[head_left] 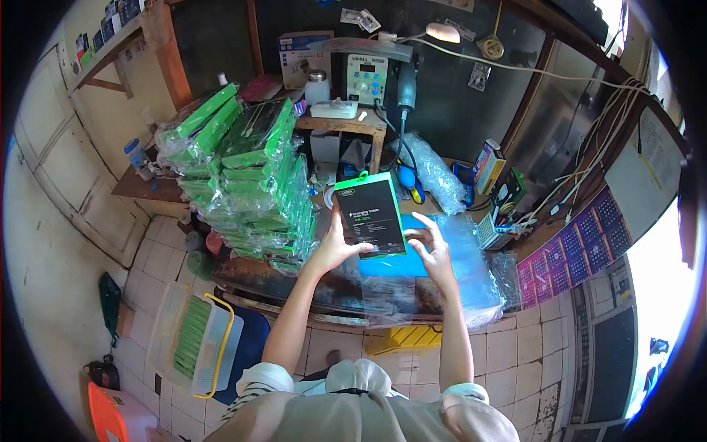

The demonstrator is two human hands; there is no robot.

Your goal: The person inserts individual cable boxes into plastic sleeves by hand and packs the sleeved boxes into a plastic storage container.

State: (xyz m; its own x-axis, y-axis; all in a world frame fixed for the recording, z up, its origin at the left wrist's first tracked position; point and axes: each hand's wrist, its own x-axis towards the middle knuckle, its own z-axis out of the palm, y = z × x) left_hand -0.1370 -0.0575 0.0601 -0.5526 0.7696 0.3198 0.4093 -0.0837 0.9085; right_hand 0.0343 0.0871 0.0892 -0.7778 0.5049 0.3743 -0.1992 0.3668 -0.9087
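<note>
A flat black box with green edges, a charging cable box (368,217), is held up over the table with its printed front facing me. My left hand (335,247) grips it from the left, thumb across the lower front and fingers along the left side. My right hand (433,254) is at the box's lower right edge, fingers curved and apart; whether a fingertip touches the box I cannot tell. Under the hands lies a blue mat (442,247) with clear plastic sheets (398,298) on its near part.
Tall stacks of plastic-wrapped green boxes (258,199) stand on the left. Behind are a hot-air station (366,79) and a bubble-wrap roll (434,173). A white basket (495,232) of tools stands right. On the floor are a clear bin (173,361) and a yellow crate (405,340).
</note>
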